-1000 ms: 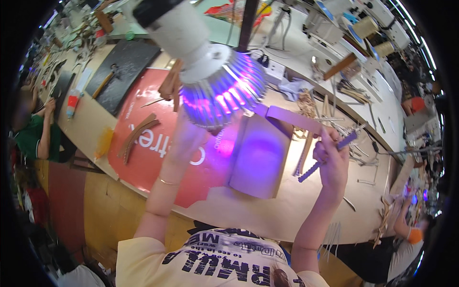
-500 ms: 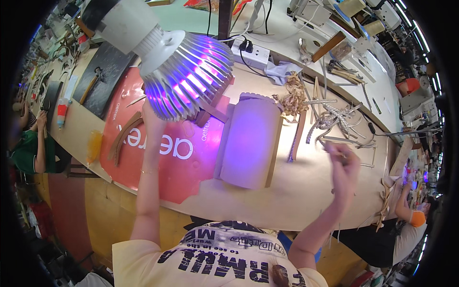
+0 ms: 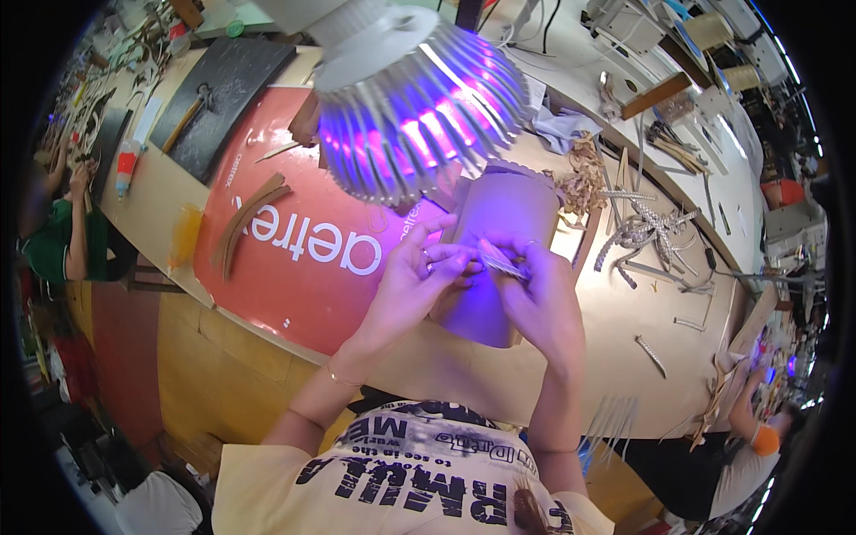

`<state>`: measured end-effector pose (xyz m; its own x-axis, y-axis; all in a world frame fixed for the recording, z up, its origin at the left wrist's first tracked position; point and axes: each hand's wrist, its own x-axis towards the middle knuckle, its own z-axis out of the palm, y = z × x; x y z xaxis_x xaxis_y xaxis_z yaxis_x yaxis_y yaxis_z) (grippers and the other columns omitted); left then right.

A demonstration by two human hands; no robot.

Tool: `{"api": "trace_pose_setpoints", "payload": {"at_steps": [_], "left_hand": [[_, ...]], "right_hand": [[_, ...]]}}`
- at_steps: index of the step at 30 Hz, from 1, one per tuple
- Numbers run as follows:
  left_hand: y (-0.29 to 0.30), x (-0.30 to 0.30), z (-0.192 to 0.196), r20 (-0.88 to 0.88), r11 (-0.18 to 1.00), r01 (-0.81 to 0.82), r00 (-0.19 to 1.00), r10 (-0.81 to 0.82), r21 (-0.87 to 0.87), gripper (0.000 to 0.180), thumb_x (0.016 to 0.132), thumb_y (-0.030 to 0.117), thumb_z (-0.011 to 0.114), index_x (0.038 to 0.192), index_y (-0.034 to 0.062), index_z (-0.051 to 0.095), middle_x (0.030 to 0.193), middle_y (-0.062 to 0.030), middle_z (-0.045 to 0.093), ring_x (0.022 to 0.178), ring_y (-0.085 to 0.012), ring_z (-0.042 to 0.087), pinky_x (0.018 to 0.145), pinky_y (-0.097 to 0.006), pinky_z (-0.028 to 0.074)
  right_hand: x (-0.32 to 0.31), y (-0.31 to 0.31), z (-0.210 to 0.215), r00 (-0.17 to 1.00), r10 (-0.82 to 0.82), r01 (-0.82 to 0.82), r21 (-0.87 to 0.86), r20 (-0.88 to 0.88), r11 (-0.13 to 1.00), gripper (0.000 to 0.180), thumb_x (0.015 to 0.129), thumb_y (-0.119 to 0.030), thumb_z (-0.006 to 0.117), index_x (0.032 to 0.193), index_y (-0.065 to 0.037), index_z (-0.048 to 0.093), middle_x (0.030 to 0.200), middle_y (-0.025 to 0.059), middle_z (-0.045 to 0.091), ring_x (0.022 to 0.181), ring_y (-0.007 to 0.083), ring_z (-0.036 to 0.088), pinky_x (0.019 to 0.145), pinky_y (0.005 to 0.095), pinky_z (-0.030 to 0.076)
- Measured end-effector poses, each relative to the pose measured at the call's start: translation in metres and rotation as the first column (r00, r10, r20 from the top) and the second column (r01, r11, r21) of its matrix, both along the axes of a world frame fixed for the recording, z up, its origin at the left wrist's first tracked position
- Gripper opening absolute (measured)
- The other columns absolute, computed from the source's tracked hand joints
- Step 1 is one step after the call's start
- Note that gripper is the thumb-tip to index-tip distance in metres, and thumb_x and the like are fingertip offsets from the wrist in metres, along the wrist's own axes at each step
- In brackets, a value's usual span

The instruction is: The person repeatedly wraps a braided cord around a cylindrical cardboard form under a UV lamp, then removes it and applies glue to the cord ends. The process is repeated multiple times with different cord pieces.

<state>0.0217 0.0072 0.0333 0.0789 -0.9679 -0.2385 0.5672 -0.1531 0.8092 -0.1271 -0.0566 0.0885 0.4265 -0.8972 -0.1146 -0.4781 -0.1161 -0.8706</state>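
Both hands had come together since a moment before: my left hand (image 3: 412,278) and right hand (image 3: 533,299) pinched a thin strip (image 3: 501,264) over the curved board (image 3: 499,259) on the surface (image 3: 624,330); its far end blurred under the lamp (image 3: 419,98).

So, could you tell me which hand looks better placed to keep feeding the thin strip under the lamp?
Probably the right hand: its fingertips pinch the pale thin strip over the tan curved board. The left hand touches only the strip's near end, seemingly steadying it.
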Motion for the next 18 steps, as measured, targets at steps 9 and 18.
{"api": "trace_pose_setpoints", "payload": {"at_steps": [9,18], "left_hand": [[-0.012,-0.003,-0.016,0.012,0.997,-0.035,0.999,0.035,0.07,0.041,0.093,0.006,0.062,0.13,0.0004,0.044,0.101,-0.0108,0.067,0.087,-0.0134,0.066,0.071,-0.025,0.053],[-0.021,0.001,-0.013,-0.103,0.997,-0.046,0.993,0.052,0.064,0.038,0.094,0.004,0.06,0.129,-0.0007,0.045,0.103,-0.0129,0.068,0.092,-0.0161,0.068,0.083,-0.029,0.057]], "right_hand": [[-0.03,-0.001,0.014,0.998,-0.022,0.025,0.054,-0.064,0.998,0.053,0.081,-0.002,0.073,0.129,-0.003,0.049,0.084,-0.003,0.049,0.061,0.0014,0.042,0.056,0.0164,0.036],[-0.018,-0.004,0.012,0.919,-0.174,0.138,-0.125,-0.354,0.982,0.073,0.07,-0.049,0.082,0.119,-0.003,0.052,0.084,0.0058,0.056,0.066,0.0209,0.061,0.061,0.0351,0.048]]}}
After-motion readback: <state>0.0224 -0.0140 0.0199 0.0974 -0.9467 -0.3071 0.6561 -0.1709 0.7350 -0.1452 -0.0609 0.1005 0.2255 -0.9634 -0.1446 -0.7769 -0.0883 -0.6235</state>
